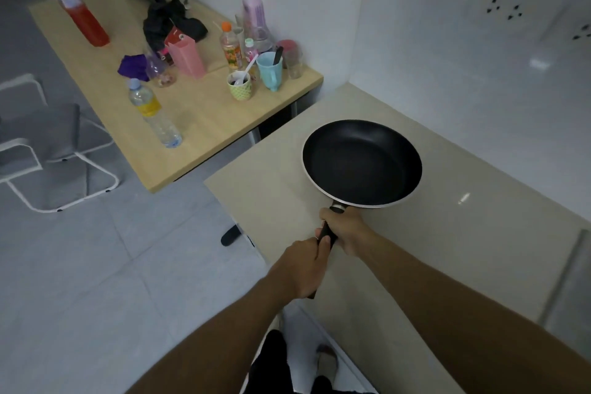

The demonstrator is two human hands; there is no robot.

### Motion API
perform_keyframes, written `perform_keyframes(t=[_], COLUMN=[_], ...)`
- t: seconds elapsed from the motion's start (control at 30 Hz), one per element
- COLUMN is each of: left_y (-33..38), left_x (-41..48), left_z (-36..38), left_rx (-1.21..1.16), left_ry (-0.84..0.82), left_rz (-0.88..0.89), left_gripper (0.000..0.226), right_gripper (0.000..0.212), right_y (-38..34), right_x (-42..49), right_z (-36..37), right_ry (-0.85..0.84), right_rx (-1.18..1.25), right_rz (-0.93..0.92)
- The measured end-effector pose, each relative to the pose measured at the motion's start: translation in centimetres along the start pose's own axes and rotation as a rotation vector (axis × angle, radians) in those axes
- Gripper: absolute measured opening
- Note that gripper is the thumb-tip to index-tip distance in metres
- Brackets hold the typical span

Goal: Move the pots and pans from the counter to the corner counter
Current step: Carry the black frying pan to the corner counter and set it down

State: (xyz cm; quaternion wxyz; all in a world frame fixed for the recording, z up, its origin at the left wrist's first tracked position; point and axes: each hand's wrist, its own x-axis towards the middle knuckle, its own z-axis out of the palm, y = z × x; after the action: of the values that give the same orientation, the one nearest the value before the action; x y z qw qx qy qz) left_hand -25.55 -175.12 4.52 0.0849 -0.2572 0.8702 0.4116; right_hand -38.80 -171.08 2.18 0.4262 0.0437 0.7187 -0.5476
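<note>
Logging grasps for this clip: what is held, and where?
Both hands grip the black frying pan by its handle: right hand nearest the pan, left hand behind.

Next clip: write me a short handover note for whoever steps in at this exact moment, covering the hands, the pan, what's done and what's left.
Left hand: shut on the rear of the frying pan's handle.
Right hand: shut on the handle close to the pan bowl.
Frying pan: black, empty, level over the beige corner counter, near the wall; whether it is touching down cannot be told.
Done: the pan has reached the corner counter.
Left: set it down and let go. No other pots or pans are in view, so check the counter it came from.
The wooden table with bottles and cups is not part of the job.
</note>
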Motion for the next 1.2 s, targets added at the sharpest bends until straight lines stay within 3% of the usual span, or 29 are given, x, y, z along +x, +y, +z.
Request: perform_keyframes(t=[0.43,0.6,1.2], left_y=[-4.8,-6.7,-10.1], left_x=[8.4,11.9,21.4], left_z=[-4.6,-6.6,-11.4], left_rx=[0.066,0.170,0.136], left_ry=[-0.084,-0.100,-0.052], left_rz=[0.051,0.004,0.051], left_gripper=[0.044,0.048,0.050], right_gripper=[0.011,0.024,0.030], right_y=[-3.4,-5.0,-10.5], right_x=[6.8,9.2,17.7], right_z=[4.0,5.7,9.5], right_ry=[0.146,0.252,0.318], right_rx=[-0.078,-0.175,-0.223], right_rz=[0.002,-0.063,-0.045])
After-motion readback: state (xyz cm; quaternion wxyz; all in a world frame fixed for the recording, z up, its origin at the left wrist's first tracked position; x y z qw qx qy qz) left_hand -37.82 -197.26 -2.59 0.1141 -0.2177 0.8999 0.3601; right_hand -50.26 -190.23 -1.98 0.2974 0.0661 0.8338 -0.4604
